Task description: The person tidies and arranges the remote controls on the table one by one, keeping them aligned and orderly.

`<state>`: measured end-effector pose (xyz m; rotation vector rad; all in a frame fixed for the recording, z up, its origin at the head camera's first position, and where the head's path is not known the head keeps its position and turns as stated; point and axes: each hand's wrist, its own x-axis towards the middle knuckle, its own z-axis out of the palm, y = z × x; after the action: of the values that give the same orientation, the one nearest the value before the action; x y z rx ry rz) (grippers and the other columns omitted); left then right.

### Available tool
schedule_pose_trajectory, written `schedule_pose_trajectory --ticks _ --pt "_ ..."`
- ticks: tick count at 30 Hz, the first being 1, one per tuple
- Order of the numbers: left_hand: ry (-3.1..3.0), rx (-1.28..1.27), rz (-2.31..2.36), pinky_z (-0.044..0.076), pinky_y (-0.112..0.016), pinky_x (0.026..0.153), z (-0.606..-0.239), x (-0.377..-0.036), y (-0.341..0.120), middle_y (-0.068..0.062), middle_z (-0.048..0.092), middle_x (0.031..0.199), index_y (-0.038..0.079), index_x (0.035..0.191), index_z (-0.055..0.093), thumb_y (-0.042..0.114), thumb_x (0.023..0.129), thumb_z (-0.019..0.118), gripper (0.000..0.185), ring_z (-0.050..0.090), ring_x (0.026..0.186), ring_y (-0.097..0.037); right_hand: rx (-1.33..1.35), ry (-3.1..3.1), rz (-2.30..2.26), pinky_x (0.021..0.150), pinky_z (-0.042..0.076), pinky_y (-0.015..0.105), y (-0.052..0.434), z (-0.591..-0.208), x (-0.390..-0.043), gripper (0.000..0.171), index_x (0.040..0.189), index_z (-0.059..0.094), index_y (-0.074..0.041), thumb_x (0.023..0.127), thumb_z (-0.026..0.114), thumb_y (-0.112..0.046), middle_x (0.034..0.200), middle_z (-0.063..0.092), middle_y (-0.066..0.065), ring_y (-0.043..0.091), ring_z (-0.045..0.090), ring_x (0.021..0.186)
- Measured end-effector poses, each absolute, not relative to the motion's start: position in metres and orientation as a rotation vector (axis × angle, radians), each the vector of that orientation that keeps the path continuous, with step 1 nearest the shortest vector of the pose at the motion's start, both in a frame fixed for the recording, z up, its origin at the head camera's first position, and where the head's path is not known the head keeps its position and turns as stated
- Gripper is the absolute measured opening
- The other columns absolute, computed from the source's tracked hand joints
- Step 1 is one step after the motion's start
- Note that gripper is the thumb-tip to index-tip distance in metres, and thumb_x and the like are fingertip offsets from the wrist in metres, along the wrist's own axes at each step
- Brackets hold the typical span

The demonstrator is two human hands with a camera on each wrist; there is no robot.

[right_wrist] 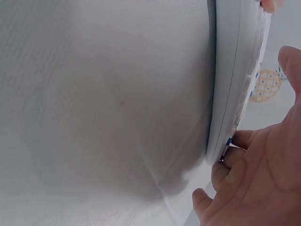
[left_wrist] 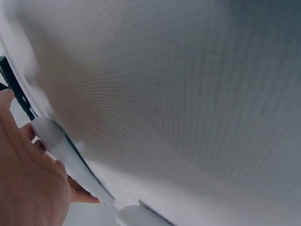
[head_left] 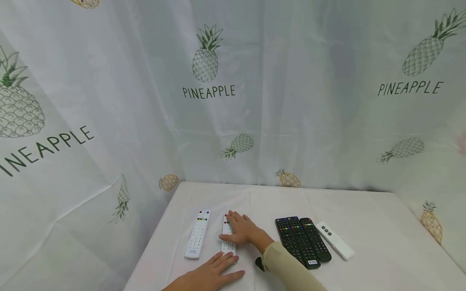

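Observation:
A white remote control (head_left: 228,245) with rows of buttons lies on the table, pointing away from me. My right hand (head_left: 242,229) spreads over its upper part, fingers fairly straight. In the right wrist view the fingertips of the right hand (right_wrist: 258,174) touch the end of the white remote (right_wrist: 228,89). At the near end, my left hand (head_left: 214,271) reaches in with extended fingers, the tips on the remote's lower edge. The left wrist view has the left hand (left_wrist: 33,179) against the white remote's rounded end (left_wrist: 66,150).
Another white remote (head_left: 198,234) lies to the left. Right of the hands, several black remotes (head_left: 295,238) lie side by side, with a slim white remote (head_left: 335,240) beyond them. A small black object (head_left: 259,264) shows by the right sleeve. A pineapple-print curtain (head_left: 291,101) hangs behind the table (head_left: 382,230).

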<state>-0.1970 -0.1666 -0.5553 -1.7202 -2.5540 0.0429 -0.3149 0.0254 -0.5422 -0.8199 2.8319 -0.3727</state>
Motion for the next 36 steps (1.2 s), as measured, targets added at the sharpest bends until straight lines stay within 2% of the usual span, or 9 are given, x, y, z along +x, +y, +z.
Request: schedule_pose_trajectory --ticks 10,20,36 --pt "-2.566 -1.677 0.112 0.037 -0.049 0.111 -0.552 -0.193 -0.171 -0.012 0.034 0.159 0.024 0.159 0.023 0.069 0.096 0.035 0.078 0.032 0.147 -0.030 -0.806 2.823 -0.407 0.118 0.026 0.054 0.021 -0.543 -0.312 0.088 0.154 0.035 -0.011 0.091 0.044 -0.072 0.162 0.030 0.008 0.026 0.028 0.150" --pt "-2.623 -1.659 -0.020 0.033 -0.052 0.112 -0.558 -0.193 -0.179 -0.012 0.031 0.160 0.023 0.159 0.020 0.068 0.099 0.026 0.075 0.029 0.148 -0.033 -0.792 2.816 -0.429 0.118 0.025 0.055 0.017 -0.542 -0.314 0.087 0.154 0.034 -0.010 0.092 0.043 -0.070 0.163 0.029 0.009 0.025 0.027 0.151" --pt "-2.588 -1.612 0.054 0.036 -0.052 0.111 -0.569 -0.196 -0.185 -0.008 0.029 0.161 0.028 0.159 0.020 0.068 0.099 0.026 0.073 0.031 0.148 -0.030 -0.750 2.820 -0.461 0.118 0.026 0.054 0.011 -0.544 -0.316 0.085 0.154 0.034 -0.012 0.092 0.043 -0.069 0.163 0.029 0.007 0.024 0.027 0.151"
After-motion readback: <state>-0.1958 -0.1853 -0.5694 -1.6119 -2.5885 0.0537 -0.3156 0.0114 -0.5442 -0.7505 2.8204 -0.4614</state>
